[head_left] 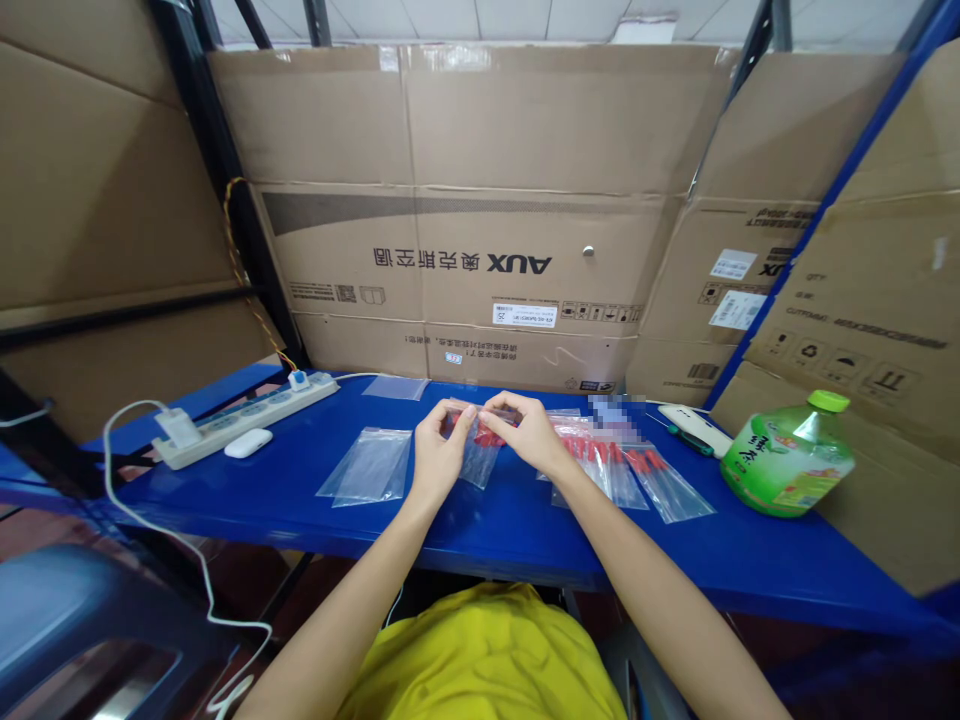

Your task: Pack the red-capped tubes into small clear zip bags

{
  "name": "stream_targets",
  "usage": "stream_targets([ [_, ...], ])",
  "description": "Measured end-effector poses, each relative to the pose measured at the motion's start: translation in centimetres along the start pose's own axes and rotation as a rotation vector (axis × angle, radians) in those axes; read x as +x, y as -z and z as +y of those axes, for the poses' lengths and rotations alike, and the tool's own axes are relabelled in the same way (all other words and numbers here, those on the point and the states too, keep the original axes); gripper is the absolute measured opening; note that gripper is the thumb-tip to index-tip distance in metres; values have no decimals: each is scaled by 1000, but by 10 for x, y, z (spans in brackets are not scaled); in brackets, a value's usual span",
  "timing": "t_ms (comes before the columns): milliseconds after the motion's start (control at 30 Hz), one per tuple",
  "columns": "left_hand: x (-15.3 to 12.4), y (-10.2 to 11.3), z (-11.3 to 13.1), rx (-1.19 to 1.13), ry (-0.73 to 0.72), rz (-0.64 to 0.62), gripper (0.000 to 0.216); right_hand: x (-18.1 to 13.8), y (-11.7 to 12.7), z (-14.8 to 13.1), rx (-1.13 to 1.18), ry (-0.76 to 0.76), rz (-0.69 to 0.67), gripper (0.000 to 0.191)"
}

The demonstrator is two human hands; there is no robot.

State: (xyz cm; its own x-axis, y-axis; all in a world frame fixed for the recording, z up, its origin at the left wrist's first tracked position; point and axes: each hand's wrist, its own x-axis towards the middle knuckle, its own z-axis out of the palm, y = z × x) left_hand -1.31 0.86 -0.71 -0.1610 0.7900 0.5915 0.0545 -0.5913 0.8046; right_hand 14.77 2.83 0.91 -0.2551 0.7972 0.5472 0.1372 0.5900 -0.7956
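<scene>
My left hand [442,445] and my right hand [525,428] meet over the middle of the table, fingers closed on the top of a clear plastic bag [478,462]. Small red pieces [491,436] show through the bag near my right fingers; their exact kind is too small to tell. To the left lies a stack of flat clear bags [369,465]. Right of my hands, several bags with red pieces [600,452] lie overlapping in a row. My fingertips partly hide the bag's top edge.
A power strip [247,420] and a white earbud case [248,443] are at the left. Another clear bag [396,388] lies at the back. A green-capped bottle [787,460] stands at the right beside a white, green-edged tool [694,430]. Cardboard panels [465,220] wall the blue table [517,540].
</scene>
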Motion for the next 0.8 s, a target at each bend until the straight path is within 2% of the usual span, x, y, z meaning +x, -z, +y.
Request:
stream_targets([
  [100, 1, 1, -2, -35, 16, 13, 25, 0, 1, 0, 13, -10, -8, 28],
  [333, 0, 2, -2, 10, 44, -57, 24, 1, 2, 3, 26, 12, 17, 30],
  [533, 1, 3, -2, 18, 59, 52, 24, 3, 2, 8, 93, -16, 30, 33],
  [800, 1, 1, -3, -54, 113, 78, 29, 4, 3, 9, 131, -38, 86, 35],
])
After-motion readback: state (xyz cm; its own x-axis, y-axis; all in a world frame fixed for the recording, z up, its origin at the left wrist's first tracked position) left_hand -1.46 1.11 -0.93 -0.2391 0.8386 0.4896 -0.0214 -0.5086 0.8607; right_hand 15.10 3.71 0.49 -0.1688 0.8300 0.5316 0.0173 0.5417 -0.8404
